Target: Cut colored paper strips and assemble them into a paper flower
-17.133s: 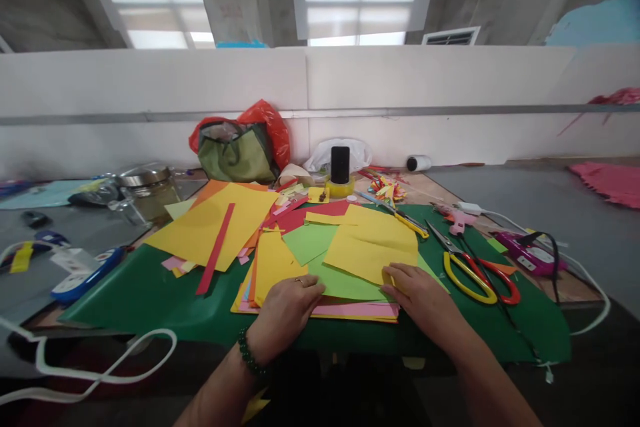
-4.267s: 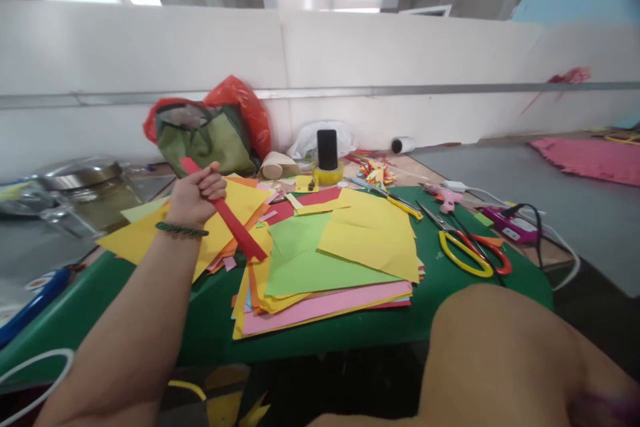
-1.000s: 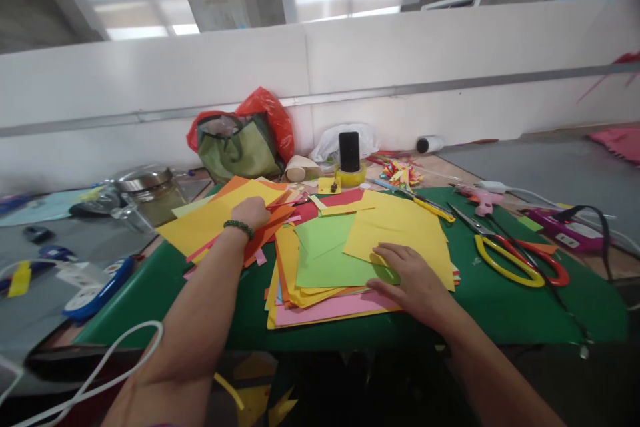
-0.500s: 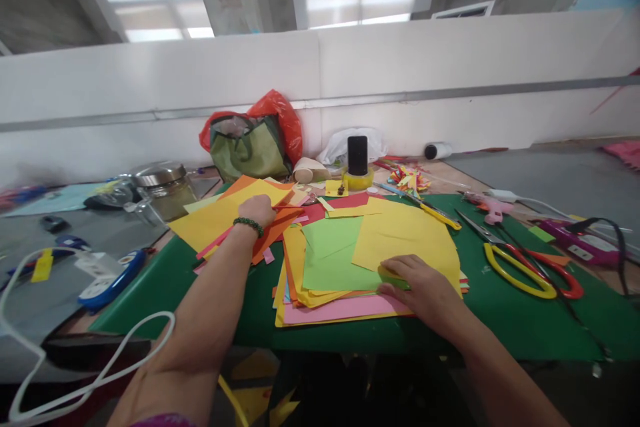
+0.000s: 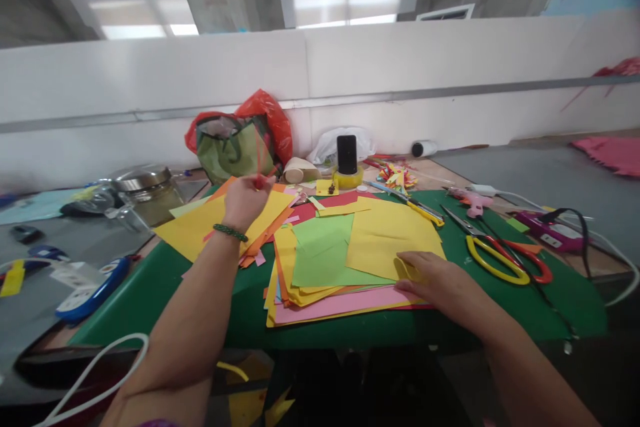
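The left hand has its grip closed on a thin, blurry red thing, ten o'clock from flat green paper. At three o'clock, the right hand, grip loosely parted, touches smooth yellow paper.

From the paper stack: passage along green mat at six o'clock; red-and-yellow scissors obstruct at three, phone at twelve.

Two hands, one bracelet, one phone, one lidded jar, one green bag, one glue gun; uncountable overlapping paper sheets.
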A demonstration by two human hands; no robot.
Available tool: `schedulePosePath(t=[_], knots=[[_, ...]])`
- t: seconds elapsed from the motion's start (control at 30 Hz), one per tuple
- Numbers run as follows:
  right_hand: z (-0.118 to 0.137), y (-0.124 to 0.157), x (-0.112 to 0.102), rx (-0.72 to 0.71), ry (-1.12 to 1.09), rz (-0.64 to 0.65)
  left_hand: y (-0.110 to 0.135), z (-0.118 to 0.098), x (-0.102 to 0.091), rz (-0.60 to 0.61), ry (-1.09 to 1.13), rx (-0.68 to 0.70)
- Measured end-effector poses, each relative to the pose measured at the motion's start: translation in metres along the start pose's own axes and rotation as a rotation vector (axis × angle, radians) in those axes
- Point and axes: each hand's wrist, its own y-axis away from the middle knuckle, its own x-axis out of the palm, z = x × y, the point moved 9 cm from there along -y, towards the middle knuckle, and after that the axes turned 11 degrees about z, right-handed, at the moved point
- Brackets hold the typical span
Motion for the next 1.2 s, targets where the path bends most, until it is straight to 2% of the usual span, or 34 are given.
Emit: schedulePosePath(t=[0.1,0.2,0.3,0.4,0.53,0.7,0.9,1.07,1.2], knots=[[0.004,0.001,-0.004,-0.043,-0.021,-0.026,0.007,-0.022,0.047,0.283,-0.166,0.146],[-0.007,0.002,-0.019,-0.019,-0.043,-0.142,0.025,-0.046,0.089,0.508,-0.232,0.341],[-0.035,0.006,-0.045,0.133,-0.098,-0.371,0.047,-0.067,0.114,0.639,-0.268,0.541],[-0.054,0.01,-0.064,0.228,-0.108,-0.519,0.062,-0.075,0.128,0.714,-0.351,0.595],[-0.061,0.011,-0.077,0.243,-0.092,-0.602,0.073,-0.082,0.134,0.707,-0.511,0.607],[-0.057,0.016,-0.09,0.238,-0.086,-0.74,0.076,-0.086,0.132,0.68,-0.619,0.625],[-0.023,0.002,-0.085,0.041,0.056,-0.685,0.084,-0.093,0.127,0.688,-0.616,0.653],[0.002,-0.004,-0.069,-0.1,0.098,-0.62,0.099,-0.103,0.123,0.765,-0.507,0.71],[0.018,-0.003,-0.063,-0.203,0.088,-0.583,0.095,-0.103,0.11,0.924,-0.203,0.721]])
